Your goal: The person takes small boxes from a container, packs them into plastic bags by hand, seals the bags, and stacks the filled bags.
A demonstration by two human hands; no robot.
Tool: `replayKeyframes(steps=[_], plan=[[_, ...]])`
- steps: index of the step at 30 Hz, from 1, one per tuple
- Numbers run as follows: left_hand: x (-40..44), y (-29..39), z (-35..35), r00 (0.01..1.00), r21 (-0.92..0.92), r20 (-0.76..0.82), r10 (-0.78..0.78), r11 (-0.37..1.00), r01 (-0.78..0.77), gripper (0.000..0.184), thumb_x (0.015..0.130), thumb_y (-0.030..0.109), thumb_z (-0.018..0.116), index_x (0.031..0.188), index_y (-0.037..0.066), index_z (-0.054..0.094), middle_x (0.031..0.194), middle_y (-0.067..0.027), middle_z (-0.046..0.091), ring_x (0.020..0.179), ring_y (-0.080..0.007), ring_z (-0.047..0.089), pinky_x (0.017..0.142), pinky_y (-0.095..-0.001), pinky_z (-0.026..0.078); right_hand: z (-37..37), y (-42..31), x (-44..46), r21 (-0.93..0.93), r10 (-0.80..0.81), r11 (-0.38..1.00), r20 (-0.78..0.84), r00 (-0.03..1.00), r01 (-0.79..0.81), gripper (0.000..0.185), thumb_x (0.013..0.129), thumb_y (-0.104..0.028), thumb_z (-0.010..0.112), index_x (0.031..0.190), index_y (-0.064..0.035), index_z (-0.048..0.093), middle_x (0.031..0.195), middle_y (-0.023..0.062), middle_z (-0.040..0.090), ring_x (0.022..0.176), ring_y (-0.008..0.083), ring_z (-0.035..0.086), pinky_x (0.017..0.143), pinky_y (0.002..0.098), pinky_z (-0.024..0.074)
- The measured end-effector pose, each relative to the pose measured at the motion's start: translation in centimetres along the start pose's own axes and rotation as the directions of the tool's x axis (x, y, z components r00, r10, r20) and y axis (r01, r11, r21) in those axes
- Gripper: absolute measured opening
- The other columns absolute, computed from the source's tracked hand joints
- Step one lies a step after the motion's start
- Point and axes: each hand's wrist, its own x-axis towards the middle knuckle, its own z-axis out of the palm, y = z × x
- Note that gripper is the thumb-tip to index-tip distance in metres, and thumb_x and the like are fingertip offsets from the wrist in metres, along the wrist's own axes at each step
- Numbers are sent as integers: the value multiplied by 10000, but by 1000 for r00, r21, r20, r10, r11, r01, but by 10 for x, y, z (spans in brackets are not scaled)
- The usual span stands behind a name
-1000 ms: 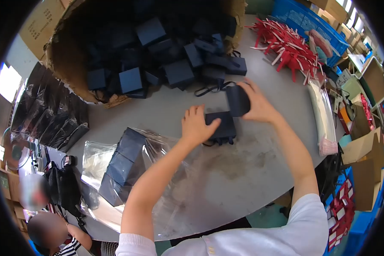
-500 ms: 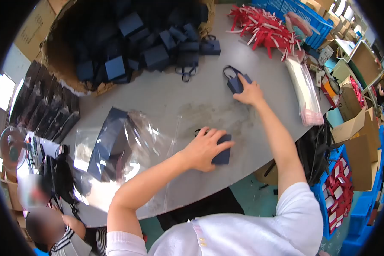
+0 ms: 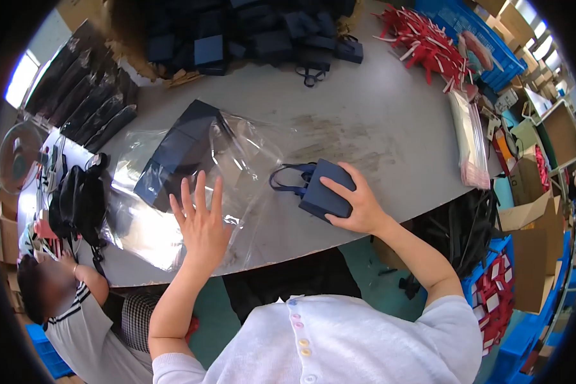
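Observation:
My right hand [image 3: 358, 203] is closed round a dark blue box-shaped bag [image 3: 326, 189] near the table's front edge. Dark ribbon handles [image 3: 290, 179] stick out from the bag's left side. My left hand [image 3: 203, 224] has its fingers spread over the lower edge of a clear plastic bag [image 3: 246, 150], with nothing held in it. Inside that plastic lies a row of dark blue boxes [image 3: 180, 142], slanting across the left of the table.
A torn carton [image 3: 131, 57] of dark blue boxes stands at the back. Red and white ribbons [image 3: 429, 51] and a clear-wrapped bundle [image 3: 468, 144] lie at the right. Black wrapped packs [image 3: 83, 86] sit at the left. A person [image 3: 93, 320] is at the lower left.
My left hand has let go of a box and moved left to the plastic bag. My right hand has come nearer the front edge and now grips a blue bag there. The view has shifted.

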Motion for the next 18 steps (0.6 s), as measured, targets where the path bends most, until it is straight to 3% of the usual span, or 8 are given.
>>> replayKeyframes(steps=[2,5,8,9,11,13,16,18], plan=[[-8,-14,9,999,110,31,-31,994,27,756,683,102,728,1395,106,474,1441,-141,391,1371,-387,312,1139,-578,174,-4,-3,-2,-9,48,999,50,998,-48,808,592,-251,840,1349,-215,560,1432,245,326,1286,438,404,1056,483,394],[-12,-38,36,991,204,-133,-17,978,44,598,711,41,676,1298,77,567,1403,-118,448,1337,-370,363,1136,-579,188,-1,-12,-2,-51,60,997,56,997,-57,791,613,-254,810,1360,-257,548,1421,239,329,1268,443,408,1042,494,412],[-11,-57,46,981,18,-184,-60,998,64,356,755,29,640,1109,50,664,1305,-87,550,1263,-329,453,1119,-551,245,-14,-22,9,-109,98,991,170,981,-81,819,590,-241,795,1367,-277,537,1398,251,352,1233,448,455,1019,482,441],[-7,-56,41,947,-130,-303,-110,989,73,261,774,49,643,1032,47,679,1227,-70,595,1206,-311,498,1100,-531,282,-28,-24,20,-192,85,980,149,985,-56,806,576,-260,776,1349,-283,549,1379,267,374,1189,455,497,991,476,466],[2,-50,29,858,-270,-487,-165,962,31,164,825,105,653,975,50,689,1068,-52,666,1094,-281,577,1049,-489,361,-73,-40,51,-447,186,893,259,948,-53,760,567,-308,779,1302,-277,590,1325,256,427,1102,434,559,951,471,486],[11,-41,28,868,-220,-478,-135,975,30,163,826,104,658,977,54,691,1052,-51,672,1085,-275,583,1048,-486,364,-111,-74,87,-804,463,591,396,793,56,675,557,-345,791,1211,-266,648,1148,192,531,925,354,636,814,433,522],[25,-41,42,862,-240,-492,-121,971,-1,156,827,93,663,974,55,695,1042,-54,679,1073,-268,595,1036,-477,383,-121,-82,124,-872,548,448,441,711,195,626,569,-367,782,1173,-246,673,1098,198,557,936,342,642,787,425,523],[32,-43,45,849,-306,-509,-141,952,-26,149,827,83,663,968,51,697,1047,-57,682,1071,-266,600,1025,-470,399,-111,-90,140,-830,502,525,481,719,188,656,575,-371,767,1211,-257,652,1080,192,555,938,354,633,797,431,519]])
